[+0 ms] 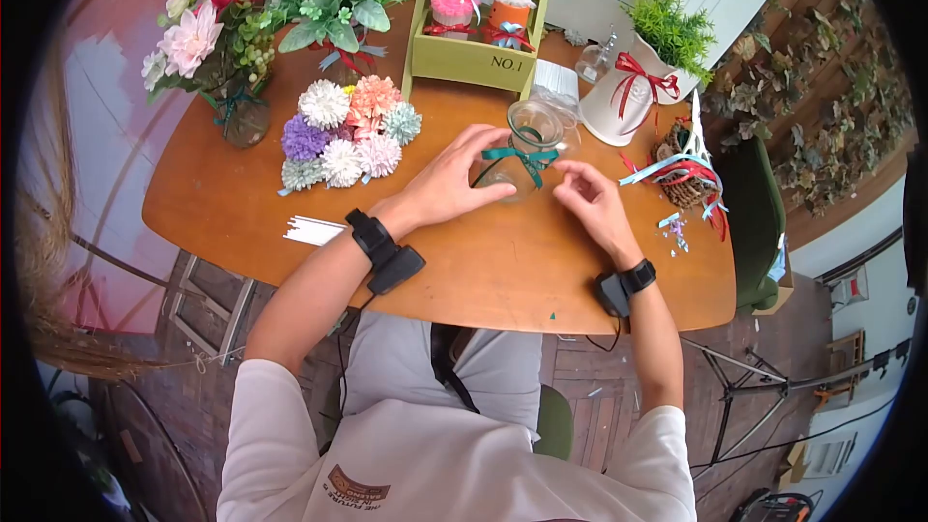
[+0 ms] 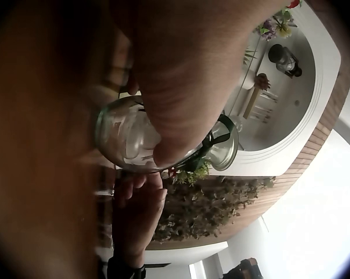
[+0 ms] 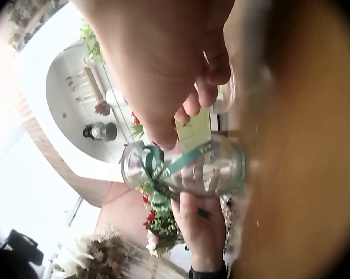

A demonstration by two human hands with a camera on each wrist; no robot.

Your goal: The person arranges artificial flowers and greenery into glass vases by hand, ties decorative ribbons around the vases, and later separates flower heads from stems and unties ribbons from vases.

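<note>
A clear glass vase [image 1: 535, 122] stands on the table before me, a green ribbon [image 1: 530, 160] tied in a bow round its neck. My left hand [image 1: 452, 179] holds the vase from the left, fingers behind and thumb in front. In the left wrist view the thumb lies over the glass body [image 2: 119, 131]. My right hand [image 1: 592, 201] hovers just right of the bow, fingers loosely bent. The right wrist view puts its thumb tip close beside the ribbon [image 3: 186, 160], with nothing seen between the fingers.
Artificial flower heads [image 1: 348, 130] and white sticks [image 1: 314, 230] lie on the left of the wooden table [image 1: 464, 271]. Flower vases, a green doll stand [image 1: 469, 68] and a white pitcher [image 1: 619, 101] line the back. A wicker piece with ribbons [image 1: 684, 174] sits right.
</note>
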